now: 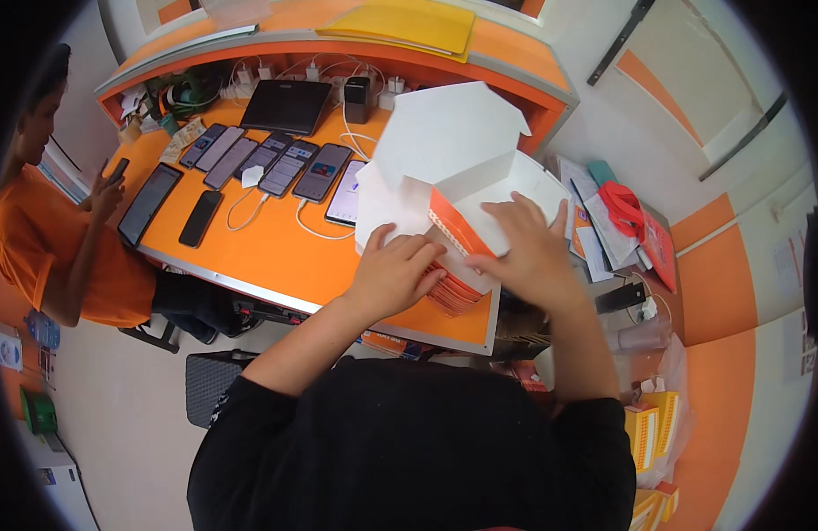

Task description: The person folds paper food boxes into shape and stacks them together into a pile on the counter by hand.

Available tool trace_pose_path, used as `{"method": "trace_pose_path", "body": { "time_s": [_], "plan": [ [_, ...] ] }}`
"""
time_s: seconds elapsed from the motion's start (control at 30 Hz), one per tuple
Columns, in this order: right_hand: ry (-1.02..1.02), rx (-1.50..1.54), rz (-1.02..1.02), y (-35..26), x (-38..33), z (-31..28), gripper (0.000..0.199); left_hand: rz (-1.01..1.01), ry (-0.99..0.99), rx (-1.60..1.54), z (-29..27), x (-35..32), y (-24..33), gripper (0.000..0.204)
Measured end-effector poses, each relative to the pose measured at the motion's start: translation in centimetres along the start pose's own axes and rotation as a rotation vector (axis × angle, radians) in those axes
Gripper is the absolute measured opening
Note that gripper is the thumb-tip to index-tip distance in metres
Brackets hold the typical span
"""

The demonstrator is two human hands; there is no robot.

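Observation:
A partly folded cardboard box (453, 181), white inside with an orange printed front wall, stands at the right end of the orange desk with its lid up. My right hand (533, 252) grips its front right wall, thumb outside on the orange strip and fingers reaching inside. At the near left corner, my left hand (391, 274) has its bent fingers closed on the box's side flap. Below both hands sits a stack of flat orange-edged cardboard blanks (453, 296).
Several phones (313, 171) lie left of the box, some on white cables. Behind them are a dark tablet (287, 106) and chargers. A person in an orange shirt (81, 248) sits at far left holding a phone. Papers and a red bag (644, 226) crowd the right.

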State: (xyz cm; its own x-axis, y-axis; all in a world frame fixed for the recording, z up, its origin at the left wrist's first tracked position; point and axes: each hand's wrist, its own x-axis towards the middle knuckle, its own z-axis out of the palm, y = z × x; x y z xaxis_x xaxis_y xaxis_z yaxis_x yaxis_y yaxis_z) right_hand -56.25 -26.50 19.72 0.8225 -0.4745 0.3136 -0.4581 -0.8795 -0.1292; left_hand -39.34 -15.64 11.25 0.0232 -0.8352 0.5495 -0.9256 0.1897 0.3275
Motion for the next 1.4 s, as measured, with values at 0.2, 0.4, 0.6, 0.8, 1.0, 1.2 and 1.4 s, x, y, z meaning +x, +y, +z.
{"method": "trace_pose_path", "body": {
  "time_s": [0.2,0.4,0.6,0.8,1.0,1.2,1.4],
  "plan": [
    [-0.038,0.091,0.073,1.4,-0.6,0.1,0.031,0.091,0.104,0.093,1.2,-0.4,-0.1,0.021],
    [0.229,1.172,0.022,5.2,-4.9,-5.2,0.034,0.117,0.158,0.040,1.8,-0.6,0.0,0.022],
    [0.019,0.859,0.283,4.5,-2.2,-4.2,0.026,0.122,0.139,0.032,1.9,-0.8,0.0,0.022],
    [-0.097,0.168,-0.094,2.6,-0.4,-0.7,0.025,0.148,0.111,0.026,1.9,-0.9,0.0,0.021],
    [0.152,0.032,-0.263,3.8,-1.6,3.4,0.026,0.154,0.099,0.021,2.4,-0.8,0.4,0.020],
    [0.320,-0.045,-0.335,3.6,-1.0,4.0,0.025,0.203,0.102,0.039,2.5,-0.4,0.9,0.024],
    [0.418,-0.052,-0.294,4.6,-1.6,5.4,0.024,0.239,0.075,0.035,2.8,0.0,1.1,0.027]
  ]
}}
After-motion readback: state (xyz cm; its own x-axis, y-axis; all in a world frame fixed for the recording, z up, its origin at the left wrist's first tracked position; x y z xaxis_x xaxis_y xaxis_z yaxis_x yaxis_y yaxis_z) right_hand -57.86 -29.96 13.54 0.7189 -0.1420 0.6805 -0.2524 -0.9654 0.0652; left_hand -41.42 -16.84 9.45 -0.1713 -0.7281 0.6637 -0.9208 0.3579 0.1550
